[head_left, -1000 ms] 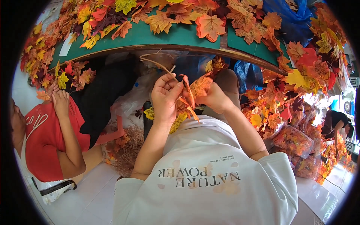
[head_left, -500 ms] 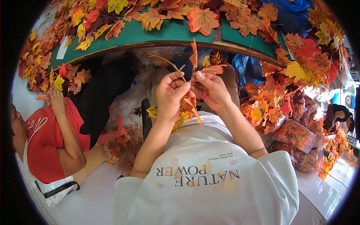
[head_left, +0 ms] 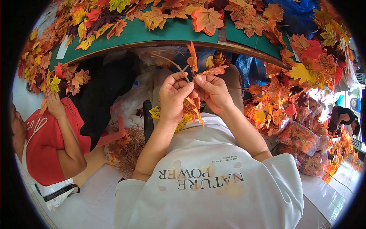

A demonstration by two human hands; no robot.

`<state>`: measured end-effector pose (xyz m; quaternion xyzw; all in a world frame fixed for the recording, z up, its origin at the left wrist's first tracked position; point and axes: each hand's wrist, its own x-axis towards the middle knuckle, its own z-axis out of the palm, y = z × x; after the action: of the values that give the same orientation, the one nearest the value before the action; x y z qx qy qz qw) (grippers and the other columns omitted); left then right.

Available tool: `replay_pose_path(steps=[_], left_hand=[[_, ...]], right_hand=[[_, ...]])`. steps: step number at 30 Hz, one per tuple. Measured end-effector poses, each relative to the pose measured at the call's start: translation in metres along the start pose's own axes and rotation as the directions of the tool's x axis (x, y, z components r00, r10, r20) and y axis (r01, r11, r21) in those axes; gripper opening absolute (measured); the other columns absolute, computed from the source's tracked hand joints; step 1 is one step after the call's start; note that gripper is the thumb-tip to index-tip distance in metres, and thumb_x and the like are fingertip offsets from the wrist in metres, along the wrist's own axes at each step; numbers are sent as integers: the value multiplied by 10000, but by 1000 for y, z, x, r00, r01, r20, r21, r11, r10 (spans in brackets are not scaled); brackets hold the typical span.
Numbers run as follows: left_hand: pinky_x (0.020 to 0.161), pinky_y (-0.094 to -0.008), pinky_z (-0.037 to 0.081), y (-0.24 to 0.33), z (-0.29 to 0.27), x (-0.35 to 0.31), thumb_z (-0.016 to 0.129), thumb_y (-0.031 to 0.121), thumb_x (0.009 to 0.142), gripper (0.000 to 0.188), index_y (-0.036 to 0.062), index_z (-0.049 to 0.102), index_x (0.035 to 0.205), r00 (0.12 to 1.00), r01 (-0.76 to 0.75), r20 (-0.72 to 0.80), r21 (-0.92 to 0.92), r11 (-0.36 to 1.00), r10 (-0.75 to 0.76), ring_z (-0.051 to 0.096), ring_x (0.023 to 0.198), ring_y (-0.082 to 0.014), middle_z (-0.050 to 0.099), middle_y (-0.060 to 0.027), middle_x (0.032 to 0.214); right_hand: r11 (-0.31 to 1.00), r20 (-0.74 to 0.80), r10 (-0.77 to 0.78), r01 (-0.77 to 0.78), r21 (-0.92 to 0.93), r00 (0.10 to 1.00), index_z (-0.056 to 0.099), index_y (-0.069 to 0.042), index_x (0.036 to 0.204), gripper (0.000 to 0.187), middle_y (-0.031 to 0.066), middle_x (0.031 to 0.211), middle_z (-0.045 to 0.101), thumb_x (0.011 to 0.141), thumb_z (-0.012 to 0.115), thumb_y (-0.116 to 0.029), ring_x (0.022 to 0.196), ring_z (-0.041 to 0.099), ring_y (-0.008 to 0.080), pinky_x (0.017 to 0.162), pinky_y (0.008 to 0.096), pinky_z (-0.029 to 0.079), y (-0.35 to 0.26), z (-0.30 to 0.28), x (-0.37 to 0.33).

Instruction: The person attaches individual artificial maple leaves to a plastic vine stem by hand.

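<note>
The thin brown stem [head_left: 167, 60] runs out of my left hand [head_left: 173, 95], poking up past the fingertips and leaning off to the left. That hand is closed, thumb pressed against curled fingers with the stem pinched between them. Just to the right, almost touching it, my right hand [head_left: 215, 91] is closed too, thumb and forefinger nipping the base of the orange leaves [head_left: 191, 57]. One leaf stands upright above the gap between my hands; another spreads flat over the right thumb. The exact spot where leaf and stem meet is covered by my fingers, so I can't tell whether they are joined.

Below my fingers hangs another orange leaf [head_left: 196, 108], and behind it, lower down, a yellow leaf [head_left: 184, 123] partly hidden by my left hand and wrist. What those two are fixed to, I can't make out.

Beyond both hands is the green tabletop [head_left: 179, 34], heaped with autumn leaves [head_left: 206, 21] and cut off at the top of the view. Right of my right hand are a blue plastic bag [head_left: 249, 68] and more piled leaves; well off to the left of my left hand, a co-worker's hand [head_left: 56, 107] is near a leaf cluster [head_left: 78, 79].
</note>
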<state>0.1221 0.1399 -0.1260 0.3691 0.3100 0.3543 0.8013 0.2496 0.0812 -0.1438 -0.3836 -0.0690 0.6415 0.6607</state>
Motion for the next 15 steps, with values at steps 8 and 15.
replay_pose_path(steps=[8, 15], left_hand=[[605, -229, 493, -2, -2, 4, 601, -33, 796, 288, -20, 505, 1067, 1000, -12, -10, 29, 1000, 12, 599, 632, -124, 585, -51, 735], [598, -229, 501, -3, -4, 5, 600, -44, 794, 286, -20, 504, 1062, 1000, -19, -15, 28, 999, 20, 601, 627, -125, 584, -54, 743]], right_hand=[[999, -31, -46, 46, -6, 998, 603, 34, 890, 175, 75, 788, 622, 861, 628, -137, 625, 604, 144, 602, 240, 528, 2, -1, 3], [998, -24, -64, 64, -13, 998, 601, 34, 896, 159, 75, 796, 624, 860, 625, -119, 646, 613, 145, 635, 251, 542, 3, -2, 4]])
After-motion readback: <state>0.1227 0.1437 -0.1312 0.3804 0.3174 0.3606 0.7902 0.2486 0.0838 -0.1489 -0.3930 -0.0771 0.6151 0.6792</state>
